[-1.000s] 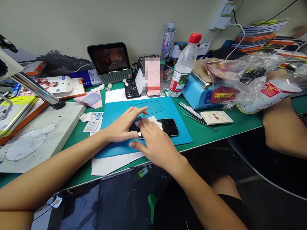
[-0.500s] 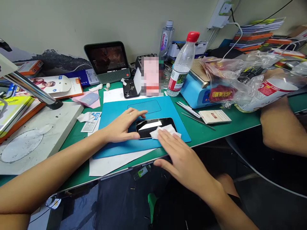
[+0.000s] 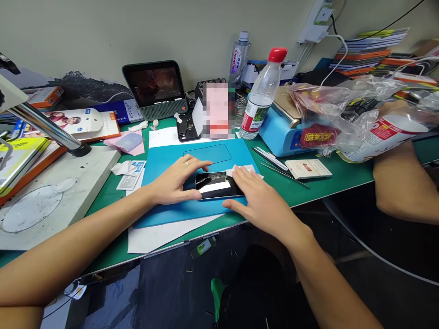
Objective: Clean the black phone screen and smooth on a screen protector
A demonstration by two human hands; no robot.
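Observation:
A black smartphone point(image 3: 217, 187) lies face up on the blue mat point(image 3: 164, 157), bright light mirrored in its glass. My left hand point(image 3: 174, 180) rests at its left end with fingers and thumb spread, the thumb by the near corner. A ring is on one finger. My right hand point(image 3: 255, 192) holds a folded white tissue point(image 3: 245, 169) under its fingertips against the phone's far right part. Its thumb sticks out to the side, below the phone's near edge. The fingers partly cover the tissue and the phone's right end.
Right of the mat lie tweezers point(image 3: 284, 174) and a cigarette pack point(image 3: 308, 169). A red-capped bottle point(image 3: 262, 96) and a blue box point(image 3: 279, 132) stand behind. At left are a lamp arm point(image 3: 51, 125) and a white board point(image 3: 85, 183). Another person's arm point(image 3: 399, 183) is at right.
My right hand has slid the tissue away from me, from the phone's near right part to its far right edge. My left hand has stayed in place.

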